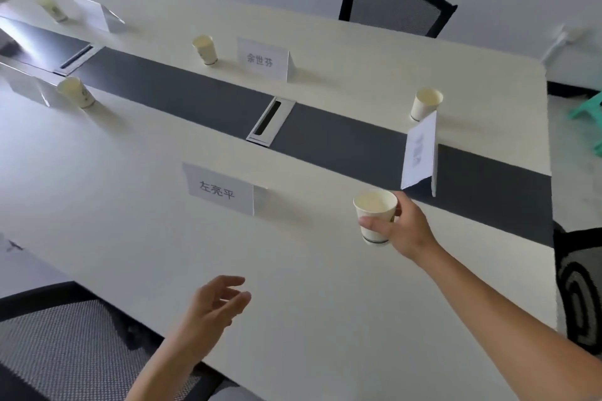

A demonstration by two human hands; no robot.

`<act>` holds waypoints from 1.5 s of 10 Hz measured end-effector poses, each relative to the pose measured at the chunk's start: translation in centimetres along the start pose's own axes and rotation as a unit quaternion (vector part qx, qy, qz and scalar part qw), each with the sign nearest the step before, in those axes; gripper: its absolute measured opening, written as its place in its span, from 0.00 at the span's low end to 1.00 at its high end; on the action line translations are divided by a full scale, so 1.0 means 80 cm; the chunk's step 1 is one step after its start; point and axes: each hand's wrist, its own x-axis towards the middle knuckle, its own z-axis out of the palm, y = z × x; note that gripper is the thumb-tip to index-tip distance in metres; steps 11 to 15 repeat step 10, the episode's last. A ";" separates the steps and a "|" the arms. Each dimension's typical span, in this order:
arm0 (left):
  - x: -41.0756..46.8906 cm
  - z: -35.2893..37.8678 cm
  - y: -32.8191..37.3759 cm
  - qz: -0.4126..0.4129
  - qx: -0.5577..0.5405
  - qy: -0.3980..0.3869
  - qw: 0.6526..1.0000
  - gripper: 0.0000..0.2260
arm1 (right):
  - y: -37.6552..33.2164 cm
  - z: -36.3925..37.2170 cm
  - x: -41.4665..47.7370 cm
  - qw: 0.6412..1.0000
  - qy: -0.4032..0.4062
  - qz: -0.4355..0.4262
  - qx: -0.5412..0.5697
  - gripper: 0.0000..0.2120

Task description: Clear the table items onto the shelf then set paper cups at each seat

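Right hand: the right hand has its grip clamped round a tapered white paper cup, thumb across the front, cup upright; whether its base touches the smooth pale tabletop cannot be told.
Left hand: the left hand hovers nearer the person, grip apart, fingers loosely curled, empty.
Left of the grip: a tent-folded name card with printed characters.
Beyond the grip: a second folded card on the dark matte strip, another cup just behind it.

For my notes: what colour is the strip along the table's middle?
The strip is dark grey; head view.
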 end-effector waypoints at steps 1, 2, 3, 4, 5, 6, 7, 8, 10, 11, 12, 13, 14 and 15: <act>0.047 -0.016 0.002 -0.004 -0.011 -0.002 1.000 0.08 | -0.020 0.041 0.068 0.999 0.024 -0.014 -0.043 0.30; 0.084 -0.028 -0.007 -0.016 -0.011 -0.016 1.000 0.08 | -0.027 0.082 0.123 0.997 0.043 -0.014 -0.058 0.33; 0.105 -0.040 -0.018 -0.031 -0.014 -0.018 0.999 0.10 | -0.020 0.122 0.159 0.996 0.045 -0.007 -0.074 0.34; 0.114 -0.052 -0.034 -0.054 -0.006 -0.011 0.998 0.08 | -0.003 0.153 0.171 0.994 0.040 0.002 -0.098 0.34; 0.119 -0.062 -0.046 -0.074 -0.007 -0.002 0.997 0.08 | 0.009 0.166 0.174 0.992 0.057 -0.005 -0.116 0.34; 0.119 -0.065 -0.048 -0.085 -0.014 0.003 0.996 0.08 | 0.012 0.168 0.175 0.991 0.059 -0.010 -0.121 0.34; 0.116 -0.064 -0.042 -0.077 -0.017 0.005 0.997 0.08 | 0.008 0.165 0.173 0.991 0.042 0.003 -0.123 0.37; 0.107 -0.060 -0.035 -0.049 -0.004 0.005 0.999 0.08 | 0.007 0.155 0.163 0.992 0.015 0.007 -0.124 0.46; 0.062 -0.039 -0.017 -0.009 -0.011 0.025 1.000 0.08 | -0.010 0.104 0.107 0.994 0.041 -0.012 -0.104 0.29; 0.062 -0.039 -0.017 -0.009 -0.011 0.025 1.000 0.08 | -0.010 0.104 0.107 0.994 0.041 -0.012 -0.104 0.29; 0.062 -0.039 -0.017 -0.009 -0.011 0.025 1.000 0.08 | -0.010 0.104 0.107 0.994 0.041 -0.012 -0.104 0.29; 0.062 -0.039 -0.017 -0.009 -0.011 0.025 1.000 0.08 | -0.010 0.104 0.107 0.994 0.041 -0.012 -0.104 0.29; 0.062 -0.039 -0.017 -0.009 -0.011 0.025 1.000 0.08 | -0.010 0.104 0.107 0.994 0.041 -0.012 -0.104 0.29; 0.062 -0.039 -0.017 -0.009 -0.011 0.025 1.000 0.08 | -0.010 0.104 0.107 0.994 0.041 -0.012 -0.104 0.29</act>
